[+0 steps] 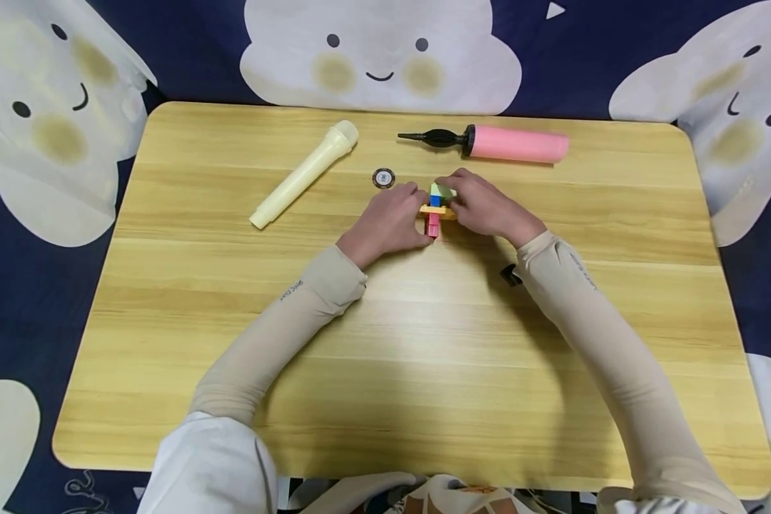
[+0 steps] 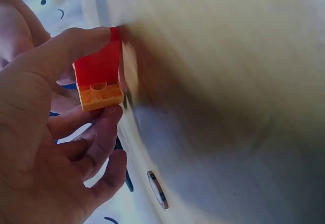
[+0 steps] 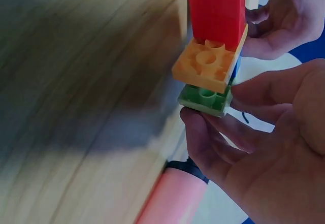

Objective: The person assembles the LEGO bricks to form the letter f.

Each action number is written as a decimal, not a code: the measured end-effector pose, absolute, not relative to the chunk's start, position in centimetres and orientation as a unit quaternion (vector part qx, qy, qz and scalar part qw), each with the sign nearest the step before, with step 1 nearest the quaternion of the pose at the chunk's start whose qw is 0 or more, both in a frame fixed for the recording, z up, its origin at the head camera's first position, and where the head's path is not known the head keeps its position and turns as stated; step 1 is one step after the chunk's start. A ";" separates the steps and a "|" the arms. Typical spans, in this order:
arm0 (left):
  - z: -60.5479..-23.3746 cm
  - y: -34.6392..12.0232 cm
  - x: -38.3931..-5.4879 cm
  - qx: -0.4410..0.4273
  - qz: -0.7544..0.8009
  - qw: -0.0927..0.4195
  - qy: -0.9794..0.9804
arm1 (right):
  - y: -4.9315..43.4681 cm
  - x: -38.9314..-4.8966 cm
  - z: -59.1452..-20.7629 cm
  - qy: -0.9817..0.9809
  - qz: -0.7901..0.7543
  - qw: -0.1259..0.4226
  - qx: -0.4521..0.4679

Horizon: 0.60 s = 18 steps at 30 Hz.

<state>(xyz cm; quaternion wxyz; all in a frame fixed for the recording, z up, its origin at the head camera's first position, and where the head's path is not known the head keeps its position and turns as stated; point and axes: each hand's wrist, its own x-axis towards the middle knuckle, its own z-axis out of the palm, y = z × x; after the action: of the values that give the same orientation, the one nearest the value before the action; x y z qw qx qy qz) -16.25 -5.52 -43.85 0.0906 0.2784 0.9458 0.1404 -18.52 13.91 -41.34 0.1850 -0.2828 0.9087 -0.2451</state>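
A small stack of toy building blocks is held between both hands, over the far middle of the table. It has a red block [image 3: 217, 13], an orange plate-like block [image 3: 205, 66], a blue block [image 1: 435, 201] and a green block [image 3: 203, 99]. My left hand [image 1: 388, 220] grips the stack, its thumb on the end of the red block and fingertips near the orange one. From the other side, my right hand [image 1: 485, 205] pinches the green block between thumb and fingers. The blue block is mostly hidden in the wrist views.
On the wooden table [image 1: 373, 400], a cream tube-like stick [image 1: 305, 175] lies left of the hands. A round chip [image 1: 383, 178] is close by the left hand. Behind the hands lies a pink hand pump [image 1: 517, 144]. A small black object [image 1: 510, 275] sits beside the right sleeve.
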 end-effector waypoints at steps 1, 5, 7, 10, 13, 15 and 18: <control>-43.9 -5.5 -16.3 0.278 0.143 0.090 0.945 | 13.9 -18.6 -41.4 0.909 -0.246 0.186 -0.280; -43.9 -5.4 -16.5 0.283 0.149 0.088 0.943 | 13.9 -18.7 -41.6 0.911 -0.248 0.187 -0.270; -43.9 -5.4 -16.4 0.285 0.148 0.088 0.943 | 14.0 -18.7 -41.7 0.911 -0.249 0.184 -0.271; -44.0 -5.4 -16.3 0.284 0.149 0.092 0.943 | 13.9 -18.6 -42.0 0.909 -0.252 0.183 -0.276; -44.0 -5.5 -16.2 0.285 0.152 0.095 0.942 | 13.8 -18.5 -42.1 0.908 -0.252 0.181 -0.280; -44.1 -5.5 -16.1 0.284 0.152 0.097 0.942 | 13.7 -18.5 -42.2 0.909 -0.248 0.181 -0.283; -44.2 -5.6 -16.1 0.277 0.155 0.112 0.942 | 13.7 -18.4 -42.3 0.909 -0.247 0.182 -0.283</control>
<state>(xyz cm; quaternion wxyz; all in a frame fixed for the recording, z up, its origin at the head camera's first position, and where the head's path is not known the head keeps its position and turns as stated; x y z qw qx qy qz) -16.08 -5.56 -44.22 0.1120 0.2774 0.9415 0.1552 -18.41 13.68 -42.32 0.1821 -0.2829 0.9088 -0.2466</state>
